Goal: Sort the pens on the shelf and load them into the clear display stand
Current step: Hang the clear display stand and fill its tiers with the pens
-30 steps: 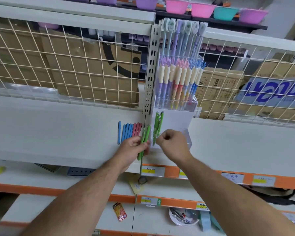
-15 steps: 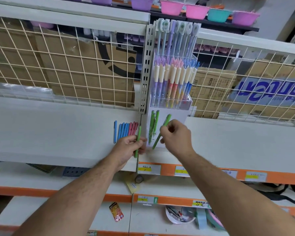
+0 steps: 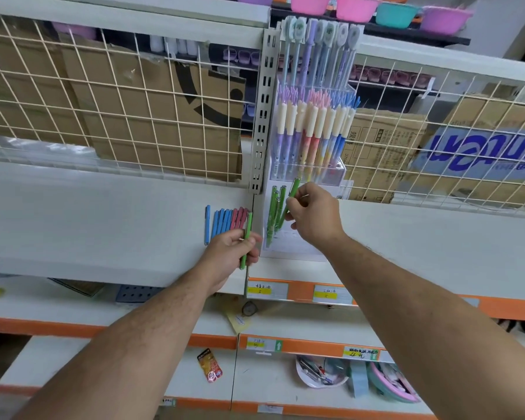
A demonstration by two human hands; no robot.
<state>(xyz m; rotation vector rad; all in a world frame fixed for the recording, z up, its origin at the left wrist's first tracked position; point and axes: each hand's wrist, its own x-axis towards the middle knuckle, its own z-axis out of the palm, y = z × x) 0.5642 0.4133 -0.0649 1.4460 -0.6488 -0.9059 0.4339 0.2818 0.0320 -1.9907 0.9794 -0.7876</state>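
- On the shelf (image 3: 103, 225), left of the stand (image 3: 288, 247), lie five blue pens (image 3: 220, 222) and three pink pens (image 3: 240, 216), side by side.
- Left hand (image 3: 228, 256) grips one green pen (image 3: 246, 237), upright, beside the pink ones.
- Right hand (image 3: 312, 216) pinches another green pen (image 3: 293, 192), tilted over the stand's front row.
- Two green pens (image 3: 272, 213) stand there.

I note a clear acrylic tiered display stand (image 3: 334, 174) upright at the white shelf's (image 3: 103, 231) back edge, with green pens (image 3: 273, 213) standing in its front tier. One slim green plastic pen (image 3: 292, 194) is tilted over them, pinched by the right hand (image 3: 314, 216). A second green pen (image 3: 246, 237) is gripped in the left hand (image 3: 229, 253). Blue pens (image 3: 220, 222) and pink pens (image 3: 240, 216) lie side by side just left of the stand.
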